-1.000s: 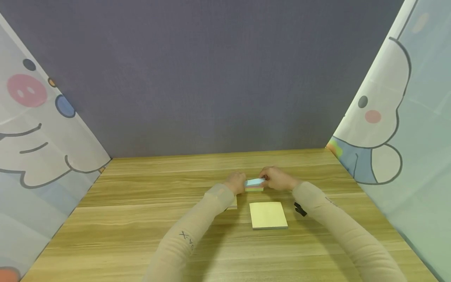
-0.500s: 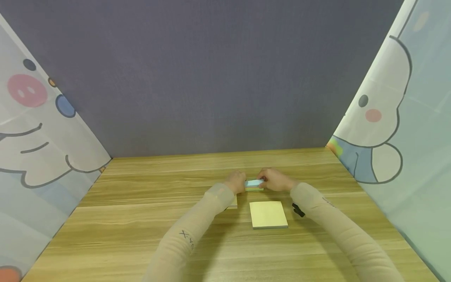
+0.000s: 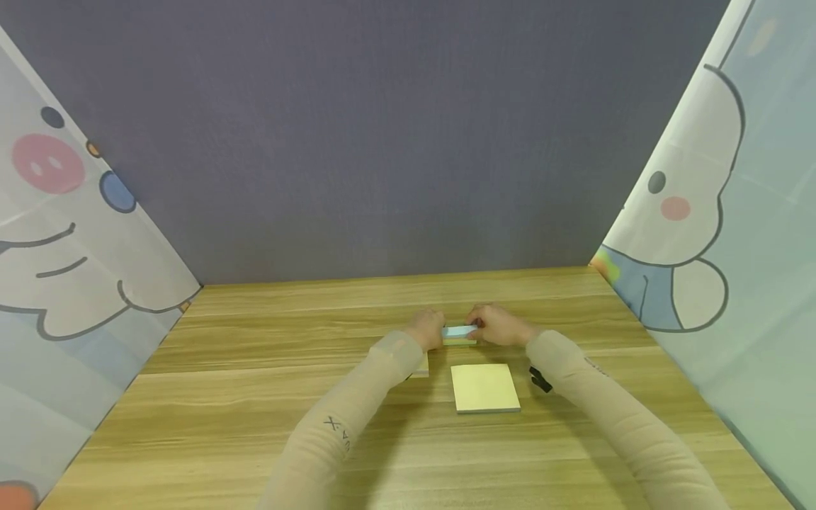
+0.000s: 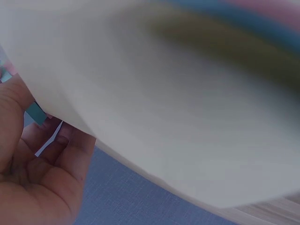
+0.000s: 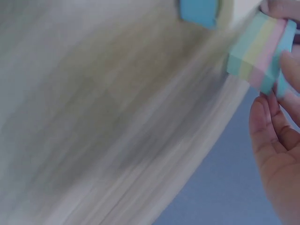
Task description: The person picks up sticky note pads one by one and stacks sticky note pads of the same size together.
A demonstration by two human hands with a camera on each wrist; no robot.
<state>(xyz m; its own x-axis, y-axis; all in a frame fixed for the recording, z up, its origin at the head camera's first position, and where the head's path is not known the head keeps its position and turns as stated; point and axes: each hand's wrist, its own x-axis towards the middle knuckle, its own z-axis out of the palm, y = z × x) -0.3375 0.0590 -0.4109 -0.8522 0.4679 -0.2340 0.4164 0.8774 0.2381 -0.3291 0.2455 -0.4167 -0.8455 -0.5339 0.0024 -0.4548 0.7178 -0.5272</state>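
Observation:
A small block of sticky notes (image 3: 459, 336) is held between both hands near the back of the table. Green, yellow, pink and blue layers show on the block (image 5: 260, 49) in the right wrist view. My left hand (image 3: 426, 330) grips its left end; in the left wrist view this hand (image 4: 42, 173) has curled fingers, with a bit of green visible between them. At the right end, my right hand (image 3: 500, 324) pinches the block by its blue layer, thumb and fingers bent. Part of the block is hidden behind the fingers.
A square pale yellow note pad (image 3: 486, 388) lies in front of the hands. Another pad (image 3: 421, 367) lies partly hidden under the left wrist. A black strap piece (image 3: 540, 379) hangs at the right wrist. A grey panel (image 3: 395, 142) stands behind the wooden table (image 3: 223, 425).
The blue top layer, tilted up at its right end a second ago, now lies lower and flatter on the block. My right hand has shifted slightly left. The left hand has stayed in place.

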